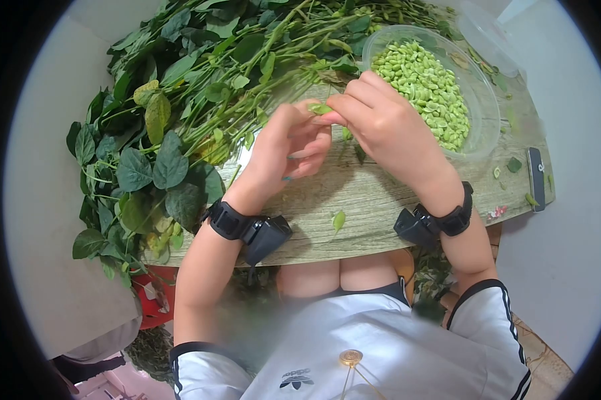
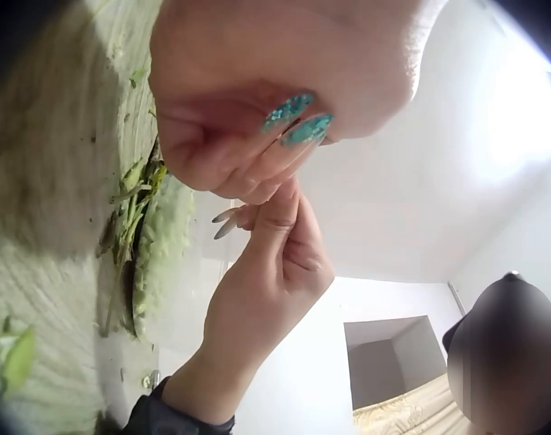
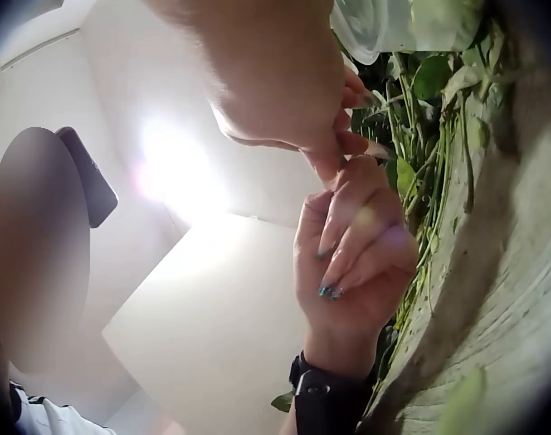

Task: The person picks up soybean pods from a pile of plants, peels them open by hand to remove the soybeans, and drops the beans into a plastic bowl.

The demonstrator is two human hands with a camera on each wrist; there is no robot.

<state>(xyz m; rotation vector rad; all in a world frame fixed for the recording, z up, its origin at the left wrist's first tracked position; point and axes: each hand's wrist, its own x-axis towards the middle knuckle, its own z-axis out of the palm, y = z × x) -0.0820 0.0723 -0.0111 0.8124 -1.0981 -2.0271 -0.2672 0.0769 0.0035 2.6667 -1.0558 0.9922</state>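
Observation:
Above the table, my left hand [image 1: 284,143] pinches a green bean pod [image 1: 319,108] between thumb and forefinger, its other fingers curled in loosely. The fingertips of my right hand [image 1: 387,123] meet it there and pinch the pod's right end. Both wrist views show the fingertips together, with the pod hidden behind them. Just beyond my right hand is a clear plastic bowl [image 1: 490,130] holding many shelled green beans [image 1: 424,90]. A loose pod [image 1: 339,220] lies on the table [image 1: 374,237] nearer my body.
Leafy bean stalks [image 1: 180,100] are heaped along the left and back of the table. A dark phone-like object [image 1: 536,180] lies at the right edge, near small plant scraps. A clear lid-like piece [image 1: 487,37] stands behind the bowl. Below the left edge is something red [image 1: 157,293].

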